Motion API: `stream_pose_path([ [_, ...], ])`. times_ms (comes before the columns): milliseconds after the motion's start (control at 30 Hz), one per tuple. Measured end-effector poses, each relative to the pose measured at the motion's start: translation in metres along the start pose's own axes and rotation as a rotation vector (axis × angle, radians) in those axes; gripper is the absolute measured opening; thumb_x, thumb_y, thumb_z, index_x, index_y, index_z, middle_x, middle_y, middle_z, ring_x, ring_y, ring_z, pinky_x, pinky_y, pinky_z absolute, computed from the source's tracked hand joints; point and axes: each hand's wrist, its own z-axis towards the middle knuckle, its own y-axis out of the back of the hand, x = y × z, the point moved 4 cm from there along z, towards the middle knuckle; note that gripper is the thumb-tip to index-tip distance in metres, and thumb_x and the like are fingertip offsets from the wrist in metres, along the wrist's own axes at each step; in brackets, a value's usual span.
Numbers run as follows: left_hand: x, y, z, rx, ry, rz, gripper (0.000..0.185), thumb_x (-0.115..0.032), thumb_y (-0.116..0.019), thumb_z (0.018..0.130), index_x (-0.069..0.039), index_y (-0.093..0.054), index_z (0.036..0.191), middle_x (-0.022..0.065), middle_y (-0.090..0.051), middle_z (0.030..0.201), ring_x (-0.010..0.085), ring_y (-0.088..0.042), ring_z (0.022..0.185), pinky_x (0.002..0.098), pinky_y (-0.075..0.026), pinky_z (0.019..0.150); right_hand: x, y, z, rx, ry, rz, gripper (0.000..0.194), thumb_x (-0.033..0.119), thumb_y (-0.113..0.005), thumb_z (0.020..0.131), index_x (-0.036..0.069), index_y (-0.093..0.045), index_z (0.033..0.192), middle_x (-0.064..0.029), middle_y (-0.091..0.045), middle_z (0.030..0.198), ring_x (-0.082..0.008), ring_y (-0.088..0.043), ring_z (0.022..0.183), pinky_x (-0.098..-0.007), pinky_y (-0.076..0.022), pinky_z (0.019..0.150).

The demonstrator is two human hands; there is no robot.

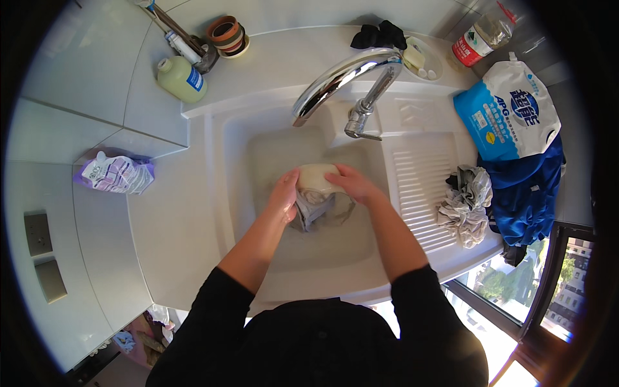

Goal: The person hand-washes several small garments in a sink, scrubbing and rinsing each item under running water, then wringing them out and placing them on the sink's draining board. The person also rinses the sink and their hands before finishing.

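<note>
Both my hands hold a wet garment of pale grey and cream cloth (318,178) over the basin of a white laundry sink (309,278). My left hand (284,193) grips its left side, and my right hand (355,184) grips its right side with the thumb on the cream part. That cream part bulges up smooth and rounded between my hands. Below it, grey cloth (312,213) hangs down into cloudy water. The fingers beneath the cloth are partly hidden. A chrome faucet (333,80) arches over the back of the basin, beyond my hands.
Right of the basin, crumpled grey and beige cloths (466,208) lie by the ribbed washboard (418,179). Beyond are blue clothing (524,188), a detergent pouch (508,111), a plastic bottle (483,38) and a soap dish (435,60). A green bottle (181,80) and purple pouch (116,173) stand left.
</note>
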Motion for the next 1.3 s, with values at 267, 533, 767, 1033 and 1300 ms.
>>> stream_pose_path([
  [267,0.05,0.075,0.059,-0.25,-0.331,1.598,0.026,-0.02,-0.055,0.091,0.002,-0.063,0.101,0.0224,-0.068,0.095,0.0377,-0.066,0.089,0.0449,-0.051,0.08,-0.105,-0.037,0.056,-0.127,-0.132,-1.312,0.05,0.033,-0.054,0.091,0.007,-0.049,0.133,-0.0242,-0.063,0.117,-0.0364,-0.062,0.107,-0.0465,-0.0496,0.09],
  [533,0.09,0.085,0.074,-0.531,-0.06,-0.033,0.027,-0.024,-0.055,0.09,-0.005,-0.062,0.108,0.0142,-0.066,0.096,0.032,-0.063,0.09,0.0423,-0.051,0.079,-0.032,-0.095,0.026,-0.634,0.502,-0.733,0.032,0.025,-0.057,0.089,0.011,-0.057,0.118,-0.0171,-0.069,0.099,-0.0358,-0.067,0.09,-0.0481,-0.0514,0.081],
  [767,0.06,0.023,0.036,0.032,0.187,-0.413,0.023,-0.025,-0.051,0.095,-0.011,-0.061,0.11,0.0068,-0.066,0.103,0.0231,-0.061,0.097,0.0396,-0.05,0.082,-0.03,-0.103,0.058,-0.45,0.225,-0.959,0.024,0.029,-0.053,0.092,0.007,-0.062,0.09,-0.0153,-0.068,0.082,-0.0355,-0.066,0.079,-0.0457,-0.0524,0.071],
  [1033,0.039,0.014,0.02,0.058,0.211,-0.302,0.034,-0.028,-0.036,0.102,-0.003,-0.057,0.116,0.0133,-0.063,0.111,0.0283,-0.062,0.102,0.0442,-0.049,0.093,-0.045,-0.026,0.067,-0.309,0.172,-0.609,0.044,0.042,-0.045,0.097,0.003,-0.064,0.105,-0.0181,-0.067,0.101,-0.0372,-0.066,0.087,-0.0443,-0.0515,0.078],
  [1300,0.063,0.097,0.069,-0.244,-0.062,0.644,0.032,-0.023,-0.046,0.094,-0.005,-0.058,0.117,0.0148,-0.064,0.104,0.0305,-0.062,0.099,0.0439,-0.05,0.088,-0.097,-0.028,0.059,-0.141,0.054,-1.303,0.033,0.028,-0.05,0.095,0.005,-0.059,0.117,-0.0179,-0.064,0.117,-0.0372,-0.063,0.101,-0.0455,-0.049,0.088],
])
